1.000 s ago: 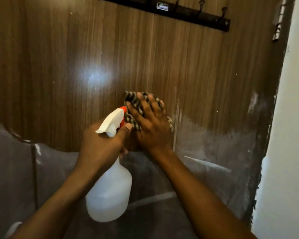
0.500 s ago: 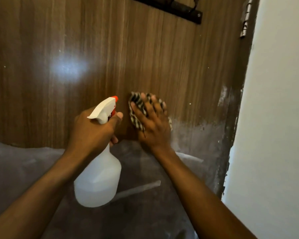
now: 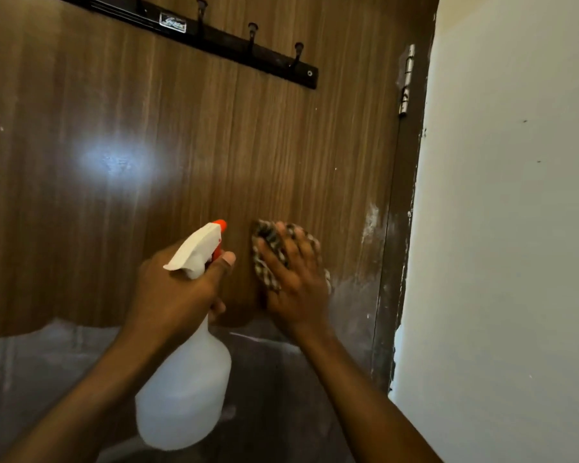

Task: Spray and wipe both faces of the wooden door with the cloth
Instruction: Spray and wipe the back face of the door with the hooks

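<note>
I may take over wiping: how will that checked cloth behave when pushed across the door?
Probably floppy: the checked cloth bunches in folds under the right hand. Likely slides easily on the glossy door, yet may drop if the flat fingers ease off.

Above your hands the wooden door (image 3: 281, 145) is smooth, glossy wood grain; below them it looks dull and smeared grey. Under your right hand (image 3: 298, 289) the cloth (image 3: 267, 243) is woven check fabric; in your left hand (image 3: 174, 295), the spray bottle (image 3: 184, 389) is translucent white plastic.
</note>
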Motion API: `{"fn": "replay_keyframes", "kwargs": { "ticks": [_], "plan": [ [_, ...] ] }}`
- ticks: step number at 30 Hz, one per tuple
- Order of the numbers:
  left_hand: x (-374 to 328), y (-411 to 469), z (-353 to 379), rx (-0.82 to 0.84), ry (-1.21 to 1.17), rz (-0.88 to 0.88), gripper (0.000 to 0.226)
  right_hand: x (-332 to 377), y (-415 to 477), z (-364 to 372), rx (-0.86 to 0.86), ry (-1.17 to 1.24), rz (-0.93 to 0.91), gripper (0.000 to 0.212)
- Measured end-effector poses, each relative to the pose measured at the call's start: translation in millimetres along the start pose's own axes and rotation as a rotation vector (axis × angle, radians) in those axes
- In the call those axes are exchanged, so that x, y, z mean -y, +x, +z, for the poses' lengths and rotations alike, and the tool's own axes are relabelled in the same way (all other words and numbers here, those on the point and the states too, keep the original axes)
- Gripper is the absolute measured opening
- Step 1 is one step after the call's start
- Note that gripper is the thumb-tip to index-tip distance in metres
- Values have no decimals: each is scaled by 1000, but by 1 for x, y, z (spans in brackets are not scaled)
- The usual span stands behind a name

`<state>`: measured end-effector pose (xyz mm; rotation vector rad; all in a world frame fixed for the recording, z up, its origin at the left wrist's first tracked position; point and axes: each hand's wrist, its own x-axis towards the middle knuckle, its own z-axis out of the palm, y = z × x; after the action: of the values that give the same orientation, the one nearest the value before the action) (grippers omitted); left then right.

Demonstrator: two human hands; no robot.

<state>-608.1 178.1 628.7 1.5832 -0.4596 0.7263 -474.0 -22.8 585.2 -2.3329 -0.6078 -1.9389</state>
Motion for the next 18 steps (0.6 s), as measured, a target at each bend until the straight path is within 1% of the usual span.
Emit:
{"fn": "replay_keyframes", "kwargs": {
  "ticks": [1,2,5,7,10,13,15,17,18],
  "plan": [
    [-1,-3,13,9,-12,-15,57,-24,-8,-5,-6,-3,49,57],
    [0,-7,23,23,-14,-24,56,-47,-9,-9,-23,-10,152,58],
    [2,-18,52,52,-4,-67,53,-108,18,-31,-75,-23,556,64],
    [1,-26,70,43,64,-92,60,-134,38,-44,-139,28,698,63],
    [-3,-33,101,7,225,-77,65,-149,36,-49,-213,86,685,61],
    [-4,-31,123,24,201,-157,71,-147,7,-42,-225,131,710,59],
    [0,-34,135,44,173,-201,73,-150,-3,-40,-220,66,639,58],
    [7,-41,141,48,136,-214,66,-160,19,-44,-213,37,630,58],
    [10,-47,144,55,112,-208,53,-166,31,-47,-227,9,610,59]
  ]
}}
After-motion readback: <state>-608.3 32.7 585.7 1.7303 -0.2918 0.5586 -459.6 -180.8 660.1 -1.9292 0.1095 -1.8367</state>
